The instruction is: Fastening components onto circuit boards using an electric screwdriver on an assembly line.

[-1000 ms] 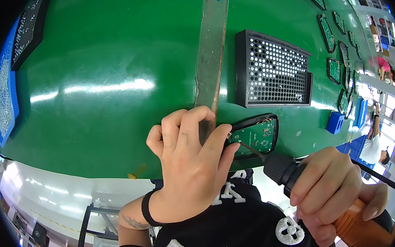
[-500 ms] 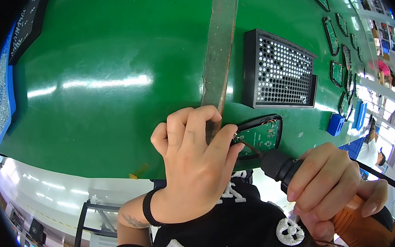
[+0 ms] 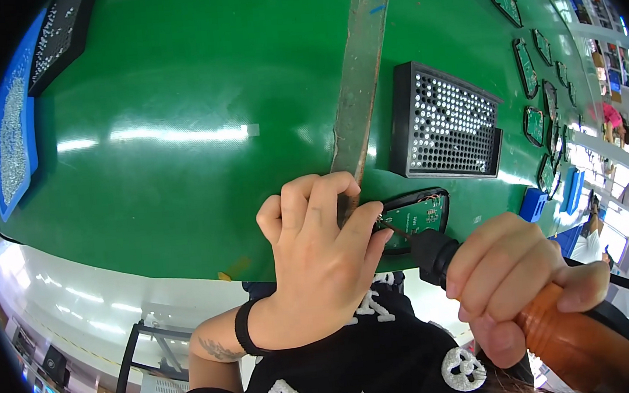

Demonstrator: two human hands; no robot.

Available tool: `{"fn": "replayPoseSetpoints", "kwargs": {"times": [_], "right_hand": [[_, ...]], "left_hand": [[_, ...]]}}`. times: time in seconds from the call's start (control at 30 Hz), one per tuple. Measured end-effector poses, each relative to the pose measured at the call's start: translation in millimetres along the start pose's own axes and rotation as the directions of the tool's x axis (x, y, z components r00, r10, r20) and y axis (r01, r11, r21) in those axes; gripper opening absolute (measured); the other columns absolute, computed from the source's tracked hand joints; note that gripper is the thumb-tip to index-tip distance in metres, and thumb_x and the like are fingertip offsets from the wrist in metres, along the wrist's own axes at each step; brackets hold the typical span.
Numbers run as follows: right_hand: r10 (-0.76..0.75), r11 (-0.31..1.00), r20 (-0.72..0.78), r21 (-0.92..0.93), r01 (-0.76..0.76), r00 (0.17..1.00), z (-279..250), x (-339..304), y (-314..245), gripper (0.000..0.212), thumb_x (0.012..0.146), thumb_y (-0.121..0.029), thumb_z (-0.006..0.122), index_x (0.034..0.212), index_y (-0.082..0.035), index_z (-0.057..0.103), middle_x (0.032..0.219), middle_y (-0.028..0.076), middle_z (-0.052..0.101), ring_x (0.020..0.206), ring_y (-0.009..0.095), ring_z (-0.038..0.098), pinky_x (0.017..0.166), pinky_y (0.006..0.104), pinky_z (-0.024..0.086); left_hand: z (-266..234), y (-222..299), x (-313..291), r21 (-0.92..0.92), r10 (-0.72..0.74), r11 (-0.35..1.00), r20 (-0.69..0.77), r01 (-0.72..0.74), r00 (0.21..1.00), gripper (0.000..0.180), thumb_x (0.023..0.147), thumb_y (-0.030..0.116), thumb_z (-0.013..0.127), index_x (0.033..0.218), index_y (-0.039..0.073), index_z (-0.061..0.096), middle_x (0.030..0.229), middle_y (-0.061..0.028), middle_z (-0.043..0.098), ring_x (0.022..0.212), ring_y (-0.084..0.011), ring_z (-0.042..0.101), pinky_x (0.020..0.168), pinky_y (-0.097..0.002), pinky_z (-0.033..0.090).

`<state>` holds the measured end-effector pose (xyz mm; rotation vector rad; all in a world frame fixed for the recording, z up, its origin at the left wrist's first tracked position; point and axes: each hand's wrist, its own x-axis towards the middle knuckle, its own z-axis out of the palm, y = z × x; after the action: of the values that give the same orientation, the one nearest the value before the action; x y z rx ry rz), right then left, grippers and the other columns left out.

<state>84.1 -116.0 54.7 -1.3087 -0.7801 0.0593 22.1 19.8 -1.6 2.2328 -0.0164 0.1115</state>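
Note:
My right hand (image 3: 513, 277) is wrapped round an electric screwdriver (image 3: 577, 338) with an orange body and a black nose. Its thin bit (image 3: 400, 231) points left, down to the left end of a green circuit board (image 3: 421, 216) set in a black casing (image 3: 446, 223). At that same end is my left hand (image 3: 318, 248), thumb and forefinger closed around the bit's tip. Whatever small thing sits between those fingertips is too hidden to name. The other fingers of this hand curl over the near end of a worn flat strip (image 3: 359, 75) on the table.
A black tray of holes (image 3: 445, 123), many filled with small shiny screws, stands beyond the board. Several similar board units (image 3: 526, 65) lie along the right. Blue blocks (image 3: 533, 205) are at the right edge. A blue bin of small metal parts (image 3: 13, 146) and a black tray (image 3: 59, 43) occupy the left.
The view has shifted slightly, so most things sit a little farther right or lower. The screwdriver's angle has changed slightly; its bit remains at the board's left end by my left fingertips.

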Motion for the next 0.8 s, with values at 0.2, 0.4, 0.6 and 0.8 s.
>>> {"fn": "replayPoseSetpoints", "kwargs": {"times": [0.2,0.4,0.6,0.8], "right_hand": [[-0.116,0.991,0.003,0.074,0.116,0.993,-11.8,11.1,-6.8,0.045,0.076,-0.003,0.06,0.114,-0.008,0.036,0.058,-0.001,0.052,0.042,0.01,0.051,0.039,0.0236,0.047],[-0.267,0.943,-0.339,0.102,0.318,0.902,-59.9,8.6,-49.2,0.047,0.078,-0.001,0.061,0.114,-0.016,0.035,0.061,0.002,0.051,0.047,0.018,0.052,0.047,0.0336,0.048],[-0.084,0.995,-0.364,0.028,0.101,0.927,-73.1,6.9,-25.1,0.047,0.08,-0.002,0.058,0.113,-0.016,0.027,0.064,0.003,0.05,0.057,0.017,0.052,0.062,0.0369,0.049],[-0.055,0.998,-0.376,-0.049,0.04,0.925,-75.5,14.6,-8.7,0.047,0.08,0.001,0.056,0.111,-0.015,0.024,0.065,0.005,0.051,0.057,0.018,0.052,0.062,0.0388,0.049]], "left_hand": [[-5.5,3.6,2.2,-0.036,0.061,0.998,0.075,-0.059,0.995,0.032,0.058,0.007,0.076,0.087,0.009,0.063,0.094,-0.0066,0.055,0.087,-0.026,0.051,0.074,-0.0353,0.035],[-56.1,9.2,51.9,-0.314,0.063,0.941,0.536,0.129,0.842,0.015,0.073,0.004,0.064,0.087,0.002,0.058,0.076,-0.0097,0.056,0.064,-0.0233,0.056,0.055,-0.0306,0.044],[-84.4,-34.3,261.6,-0.491,-0.134,0.814,0.358,0.309,0.924,0.017,0.076,0.006,0.066,0.091,0.0,0.059,0.076,-0.0091,0.059,0.063,-0.0167,0.057,0.056,-0.0296,0.047],[13.2,-32.1,344.2,0.448,0.353,0.846,-0.065,-0.289,0.933,0.066,0.059,0.037,0.08,0.112,0.006,0.057,0.114,-0.021,0.055,0.102,-0.0367,0.054,0.084,-0.0405,0.045]]}}
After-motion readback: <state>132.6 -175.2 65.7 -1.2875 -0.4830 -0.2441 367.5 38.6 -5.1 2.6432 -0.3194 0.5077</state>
